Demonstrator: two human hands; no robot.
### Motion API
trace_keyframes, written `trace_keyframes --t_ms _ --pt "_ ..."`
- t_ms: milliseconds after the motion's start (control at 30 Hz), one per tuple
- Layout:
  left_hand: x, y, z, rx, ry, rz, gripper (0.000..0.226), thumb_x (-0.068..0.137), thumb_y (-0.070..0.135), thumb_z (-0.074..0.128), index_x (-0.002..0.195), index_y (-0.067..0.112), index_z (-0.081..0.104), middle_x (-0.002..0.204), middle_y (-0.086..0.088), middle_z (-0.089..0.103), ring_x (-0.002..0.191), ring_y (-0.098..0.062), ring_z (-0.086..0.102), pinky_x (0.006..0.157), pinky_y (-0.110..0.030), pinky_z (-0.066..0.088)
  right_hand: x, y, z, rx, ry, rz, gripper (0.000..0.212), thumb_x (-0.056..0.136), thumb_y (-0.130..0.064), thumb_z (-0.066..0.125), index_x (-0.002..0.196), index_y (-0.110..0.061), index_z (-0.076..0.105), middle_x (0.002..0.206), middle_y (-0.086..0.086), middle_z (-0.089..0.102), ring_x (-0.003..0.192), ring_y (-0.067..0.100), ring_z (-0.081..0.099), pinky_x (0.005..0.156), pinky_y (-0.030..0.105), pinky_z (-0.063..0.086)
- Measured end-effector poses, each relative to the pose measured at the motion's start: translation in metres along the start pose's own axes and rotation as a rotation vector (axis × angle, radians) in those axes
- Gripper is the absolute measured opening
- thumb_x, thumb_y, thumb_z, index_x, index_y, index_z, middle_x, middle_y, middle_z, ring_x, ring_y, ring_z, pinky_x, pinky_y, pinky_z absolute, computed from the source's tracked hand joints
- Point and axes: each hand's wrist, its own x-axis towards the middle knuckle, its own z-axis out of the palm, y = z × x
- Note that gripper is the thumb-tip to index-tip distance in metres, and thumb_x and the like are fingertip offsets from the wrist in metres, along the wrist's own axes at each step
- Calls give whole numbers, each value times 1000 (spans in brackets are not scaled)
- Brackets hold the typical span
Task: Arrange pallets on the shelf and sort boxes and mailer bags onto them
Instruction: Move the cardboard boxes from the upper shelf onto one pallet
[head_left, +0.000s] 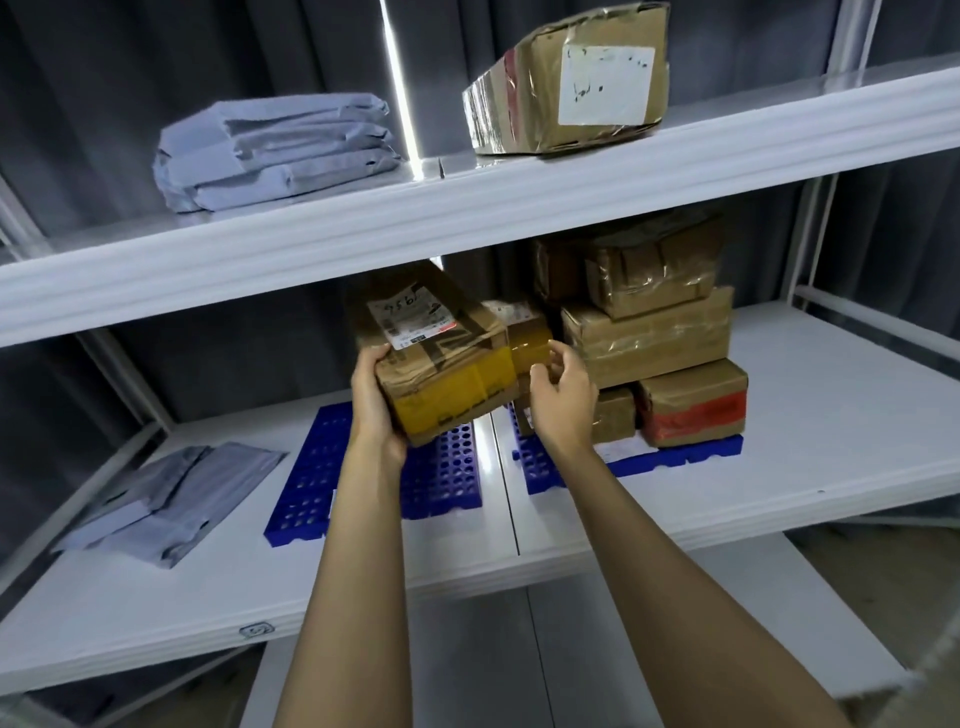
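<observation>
Clamps the yellow-taped box (441, 358) at its left end in the left grip (374, 400), tilted above the left blue pallet (311, 483) on the middle shelf (831, 415). Holds the right grip (563, 395) apart, fingers (566, 354) loosely curled, just beside its right end, near stacked boxes (649, 338) on the right pallet (675, 454).

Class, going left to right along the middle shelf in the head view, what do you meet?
Grey mailer bags → left blue pallet → box gripped by the left hand → right hand → stacked boxes on the right blue pallet.
</observation>
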Motion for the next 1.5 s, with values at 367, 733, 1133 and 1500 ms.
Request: trace_keyframes --t_ms 367,733,1133,1500 --pt "19 4 -41 1 62 -22 38 87 54 47 102 26 69 105 -6 73 104 -28 64 87 -44 50 60 -7 62 -688 22 -233 74 86 -45 62 147 -17 31 156 13 22 145 31 17 114 41 27" --pt "33 -11 -39 59 34 -88 36 90 52 45 95 26 69 97 -6 75 96 -27 66 74 -40 53 74 2 82 -802 26 -177 59 93 -30 52 145 -11 32 154 24 21 140 42 24 106 48 30" --pt "36 -16 -58 18 69 -105 41 90 51 44 111 25 66 107 -8 72 101 -29 65 82 -44 52 83 20 90 -802 107 -174 71 80 -50 65 137 -16 40 146 20 34 127 38 38 97 45 38" --pt "36 -30 -53 15 39 -151 40 90 50 44 111 25 67 110 -9 72 106 -30 63 93 -49 49 39 3 45 -533 253 -390 61 78 -51 66 123 -11 57 135 21 45 121 35 43 93 44 42"
